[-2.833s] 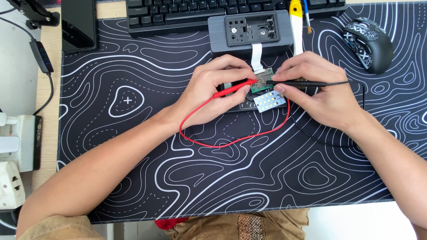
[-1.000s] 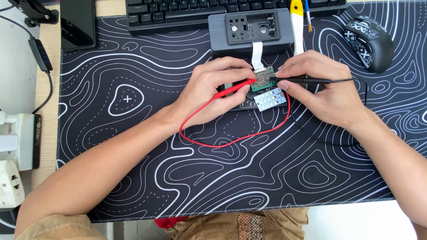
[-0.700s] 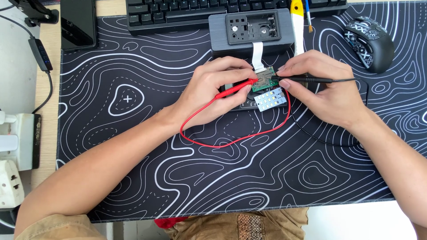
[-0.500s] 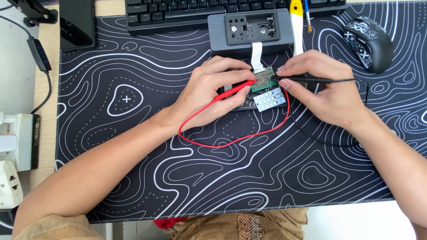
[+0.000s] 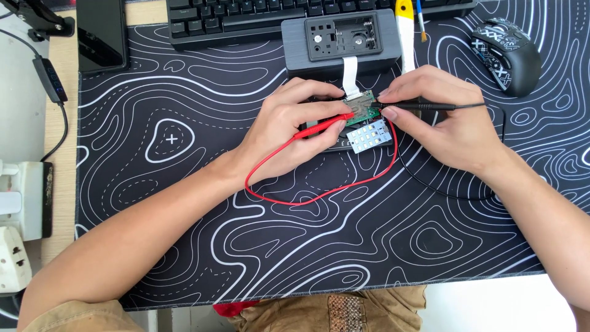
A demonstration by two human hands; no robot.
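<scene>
My left hand grips a red test probe whose tip rests on a small green circuit board. My right hand pinches a black test probe with its tip on the same board from the right. A white LED panel lies just below the board. A white ribbon cable runs from the board up into a grey open device case. The red lead loops across the mat below my hands; the black lead curves under my right hand.
A black desk mat with white contour lines covers the desk. A keyboard lies along the far edge, a patterned mouse at far right. A dark phone and power strips sit at the left. A yellow-handled tool lies beside the case.
Both hands hold the probes on the board in nearly the same spots; only slight shifts of the fingers and of the red lead's loop.
</scene>
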